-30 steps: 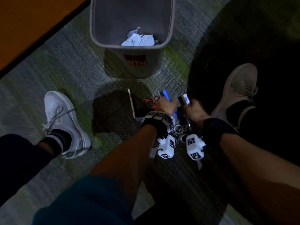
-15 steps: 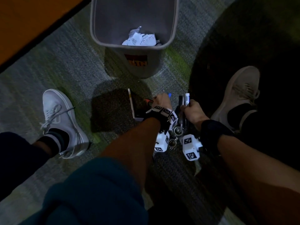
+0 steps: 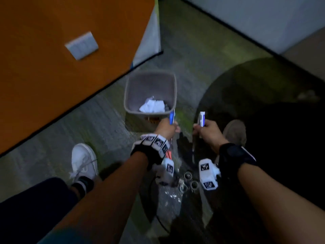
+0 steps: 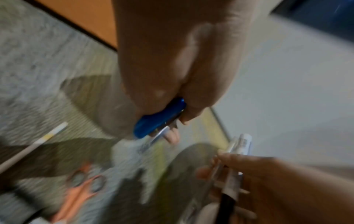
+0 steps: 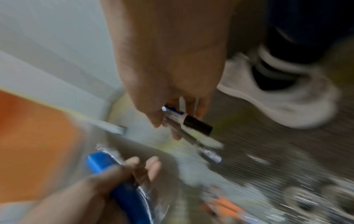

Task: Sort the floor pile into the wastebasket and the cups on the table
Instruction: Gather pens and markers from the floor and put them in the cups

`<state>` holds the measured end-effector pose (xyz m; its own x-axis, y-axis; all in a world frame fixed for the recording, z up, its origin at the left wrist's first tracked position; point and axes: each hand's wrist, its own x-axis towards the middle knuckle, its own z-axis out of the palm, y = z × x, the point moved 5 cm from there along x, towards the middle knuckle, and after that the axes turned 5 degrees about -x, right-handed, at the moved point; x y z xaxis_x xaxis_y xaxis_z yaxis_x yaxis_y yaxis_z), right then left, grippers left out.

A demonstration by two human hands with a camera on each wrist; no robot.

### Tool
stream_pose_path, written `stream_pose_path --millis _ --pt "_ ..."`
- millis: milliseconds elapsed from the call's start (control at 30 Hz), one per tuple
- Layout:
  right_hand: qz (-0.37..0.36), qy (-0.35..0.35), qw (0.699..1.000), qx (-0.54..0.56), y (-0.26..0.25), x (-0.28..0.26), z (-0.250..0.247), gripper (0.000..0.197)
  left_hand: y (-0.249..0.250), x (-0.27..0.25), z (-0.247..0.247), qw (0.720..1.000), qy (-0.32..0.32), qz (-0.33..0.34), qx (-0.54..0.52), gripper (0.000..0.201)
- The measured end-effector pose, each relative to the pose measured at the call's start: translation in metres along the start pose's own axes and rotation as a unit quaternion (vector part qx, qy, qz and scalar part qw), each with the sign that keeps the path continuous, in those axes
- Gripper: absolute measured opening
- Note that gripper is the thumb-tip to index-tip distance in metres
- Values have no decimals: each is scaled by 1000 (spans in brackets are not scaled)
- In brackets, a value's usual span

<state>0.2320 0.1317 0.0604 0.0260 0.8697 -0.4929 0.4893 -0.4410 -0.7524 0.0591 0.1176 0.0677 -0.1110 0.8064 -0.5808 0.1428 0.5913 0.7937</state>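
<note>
My left hand grips a blue marker, whose blue body also shows under the curled fingers in the left wrist view. My right hand grips a small bundle of pens; in the right wrist view one is a white marker with a black cap. Both hands hang above the floor pile, just in front of the grey wastebasket. Crumpled white paper lies inside it. Orange scissors and metal rings lie on the carpet below. No cups or table are in view.
An orange wall panel with a grey switch plate runs along the left. My white shoes stand either side of the pile. A thin white stick lies on the carpet left of the scissors. The wrist views are motion-blurred.
Both hands have lifted off the floor pile with their pens and moved apart. The head view has risen and pulled back, so the wastebasket looks smaller and farther away.
</note>
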Motion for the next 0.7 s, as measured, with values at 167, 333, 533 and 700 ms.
stream_pose_path --millis 167,333,533,700 --pt "-98 73 992 -4 -111 -66 -61 32 86 -104 -27 985 -59 112 -118 19" --pt "-173 111 978 -17 -195 -159 -121 29 166 -212 -41 969 -52 198 -137 27" --pt "-301 210 925 -99 -291 -308 -210 29 296 -330 -41 924 -8 348 -157 24" --pt "-400 376 824 -141 -353 -452 -311 27 406 -423 3 845 -82 494 -191 13"
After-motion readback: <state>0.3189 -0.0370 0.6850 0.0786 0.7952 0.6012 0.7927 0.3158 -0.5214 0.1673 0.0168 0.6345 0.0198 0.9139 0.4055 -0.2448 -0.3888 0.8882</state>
